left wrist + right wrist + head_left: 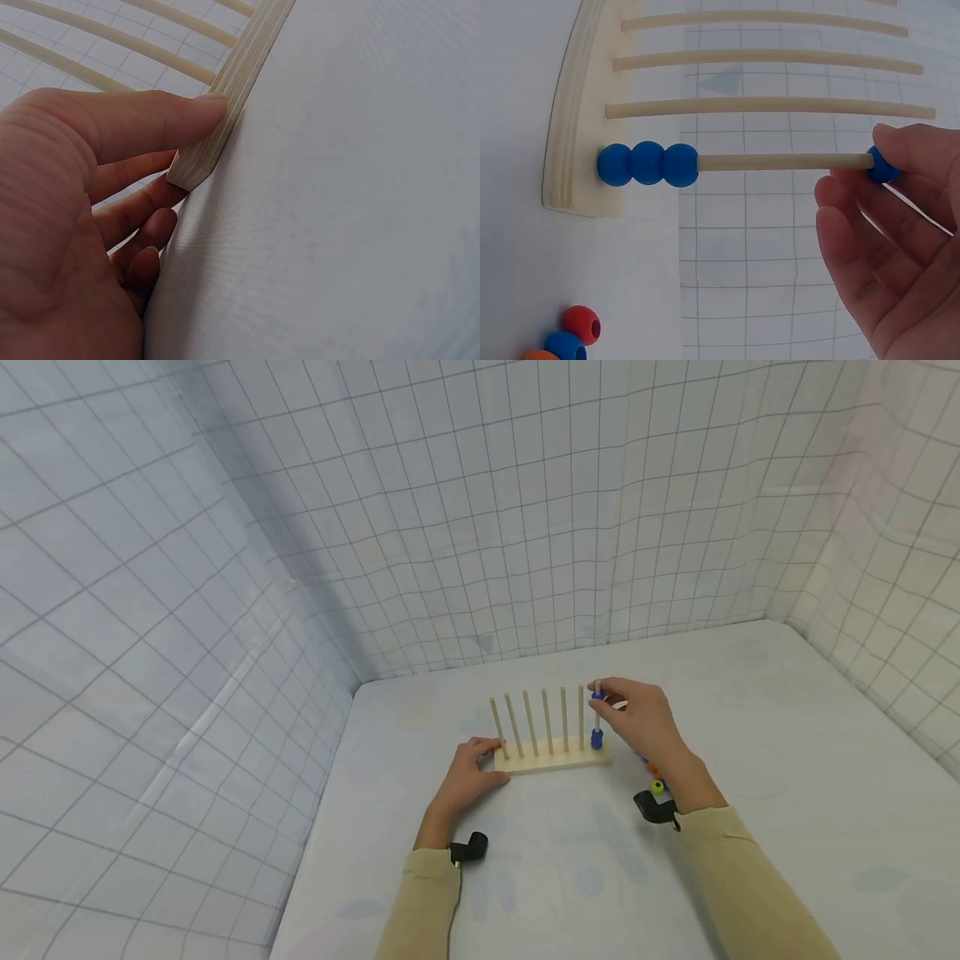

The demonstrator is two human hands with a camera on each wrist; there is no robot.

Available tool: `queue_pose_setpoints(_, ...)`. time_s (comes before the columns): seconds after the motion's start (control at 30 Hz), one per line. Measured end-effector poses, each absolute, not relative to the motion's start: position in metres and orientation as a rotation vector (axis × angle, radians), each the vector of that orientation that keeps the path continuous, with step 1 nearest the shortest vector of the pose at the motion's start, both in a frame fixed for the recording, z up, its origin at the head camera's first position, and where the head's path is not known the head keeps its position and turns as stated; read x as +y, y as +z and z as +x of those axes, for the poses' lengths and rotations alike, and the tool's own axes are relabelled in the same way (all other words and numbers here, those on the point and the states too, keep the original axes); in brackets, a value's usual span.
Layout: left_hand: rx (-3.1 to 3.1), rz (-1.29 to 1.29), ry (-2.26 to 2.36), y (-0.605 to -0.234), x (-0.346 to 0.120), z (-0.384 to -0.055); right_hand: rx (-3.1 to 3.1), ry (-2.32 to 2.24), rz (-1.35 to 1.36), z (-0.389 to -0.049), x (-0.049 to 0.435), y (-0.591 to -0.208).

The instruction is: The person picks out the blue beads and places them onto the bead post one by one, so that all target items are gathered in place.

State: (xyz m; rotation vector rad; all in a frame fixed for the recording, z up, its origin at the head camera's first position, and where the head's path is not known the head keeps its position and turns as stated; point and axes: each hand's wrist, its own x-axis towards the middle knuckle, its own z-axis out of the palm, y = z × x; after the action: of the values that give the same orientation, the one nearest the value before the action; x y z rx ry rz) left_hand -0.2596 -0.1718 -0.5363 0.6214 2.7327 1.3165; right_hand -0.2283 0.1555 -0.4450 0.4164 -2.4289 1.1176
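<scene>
A wooden base (553, 760) with a row of upright pegs (546, 718) stands on the table. Three blue beads (648, 163) are stacked at the foot of its rightmost peg. My right hand (641, 718) pinches another blue bead (883, 163) between thumb and fingers, around the top of that same peg. At the base's left end my left hand (467, 777) grips it, the thumb on the front edge and the fingers behind, as the left wrist view shows. The remaining pegs carry no beads.
Loose beads lie on the table right of the base, partly hidden by my right wrist: a yellow-green bead (657, 787), a red bead (581, 324), a blue bead (565, 346) and an orange bead (541, 355). Grid-patterned curtains (480, 527) hang behind and at the sides.
</scene>
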Motion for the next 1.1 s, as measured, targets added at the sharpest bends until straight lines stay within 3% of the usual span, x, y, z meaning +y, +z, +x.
queue_pose_setpoints(1.1, 2.739, 0.602, 1.309, -0.536, -0.171, -0.26, -2.634, 1.061, 0.365, -0.226, 0.157, -0.469)
